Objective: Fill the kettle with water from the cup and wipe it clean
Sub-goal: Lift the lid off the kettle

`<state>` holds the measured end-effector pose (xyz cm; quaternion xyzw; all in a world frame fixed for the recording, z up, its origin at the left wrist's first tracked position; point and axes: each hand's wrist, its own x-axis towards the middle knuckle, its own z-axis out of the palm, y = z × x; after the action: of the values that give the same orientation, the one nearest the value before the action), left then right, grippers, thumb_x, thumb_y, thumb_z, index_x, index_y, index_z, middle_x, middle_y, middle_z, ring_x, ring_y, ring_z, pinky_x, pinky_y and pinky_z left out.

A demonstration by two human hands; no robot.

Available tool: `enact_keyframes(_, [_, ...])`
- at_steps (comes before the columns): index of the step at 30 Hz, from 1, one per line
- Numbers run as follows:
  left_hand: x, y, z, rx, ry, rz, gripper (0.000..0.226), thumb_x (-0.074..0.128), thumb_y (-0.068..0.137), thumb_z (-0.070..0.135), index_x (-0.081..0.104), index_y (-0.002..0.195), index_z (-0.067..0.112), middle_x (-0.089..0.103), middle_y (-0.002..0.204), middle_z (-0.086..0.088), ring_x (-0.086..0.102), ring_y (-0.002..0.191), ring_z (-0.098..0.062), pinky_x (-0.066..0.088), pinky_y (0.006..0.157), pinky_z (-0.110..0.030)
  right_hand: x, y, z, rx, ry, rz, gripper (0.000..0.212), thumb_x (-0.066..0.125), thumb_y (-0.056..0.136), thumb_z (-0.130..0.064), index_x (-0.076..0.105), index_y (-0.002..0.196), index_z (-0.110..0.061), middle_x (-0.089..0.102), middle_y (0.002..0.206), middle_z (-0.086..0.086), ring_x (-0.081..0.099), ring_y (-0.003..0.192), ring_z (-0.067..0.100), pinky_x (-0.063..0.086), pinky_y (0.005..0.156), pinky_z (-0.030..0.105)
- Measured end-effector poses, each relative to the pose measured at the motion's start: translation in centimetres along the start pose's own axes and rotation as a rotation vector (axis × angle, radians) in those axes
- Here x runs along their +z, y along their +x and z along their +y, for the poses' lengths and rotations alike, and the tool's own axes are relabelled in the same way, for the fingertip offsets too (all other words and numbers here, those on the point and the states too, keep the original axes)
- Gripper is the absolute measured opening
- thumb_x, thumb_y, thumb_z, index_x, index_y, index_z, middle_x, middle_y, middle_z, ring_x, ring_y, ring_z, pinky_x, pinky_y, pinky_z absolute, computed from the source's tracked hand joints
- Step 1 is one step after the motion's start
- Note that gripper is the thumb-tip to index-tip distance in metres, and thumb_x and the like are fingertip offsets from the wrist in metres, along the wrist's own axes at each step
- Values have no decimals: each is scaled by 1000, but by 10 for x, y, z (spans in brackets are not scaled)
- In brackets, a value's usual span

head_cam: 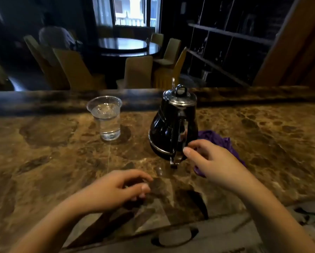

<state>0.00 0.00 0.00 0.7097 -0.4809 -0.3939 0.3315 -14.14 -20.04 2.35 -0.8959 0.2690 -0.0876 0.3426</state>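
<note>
A black kettle (164,128) with a chrome lid and chrome handle stands upright on the brown marble counter (52,152), lid on. To its left stands a clear plastic cup (105,117), well filled with water. A purple cloth (218,141) lies crumpled right of the kettle, partly hidden behind my right hand. My right hand (211,161) hovers just by the lower end of the kettle's handle, fingers apart, holding nothing. My left hand (120,189) rests low over the counter near me, fingers loosely curled, with nothing in it.
A raised dark ledge (43,101) runs along the counter's far edge. Beyond it are a round dark table (127,44) with olive chairs and a seated person at back left. Shelving stands at back right.
</note>
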Motion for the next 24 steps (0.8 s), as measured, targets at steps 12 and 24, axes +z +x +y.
enact_keyframes(12, [-70,124,87,387,203,761,45,61,82,33,53,123,18,60,109,3,53,93,-4,42,71,-2,36,56,-13,-50,781,134,32,48,90,-41,56,73,-14,59,57,-2,62,55,16,54,57,28])
enact_keyframes(24, [-84,187,97,342,407,655,19,59,85,28,66,98,16,65,94,1,54,82,-8,40,65,-16,49,63,-14,-75,793,358,47,45,87,-49,46,60,-11,42,36,-5,40,32,13,37,40,29])
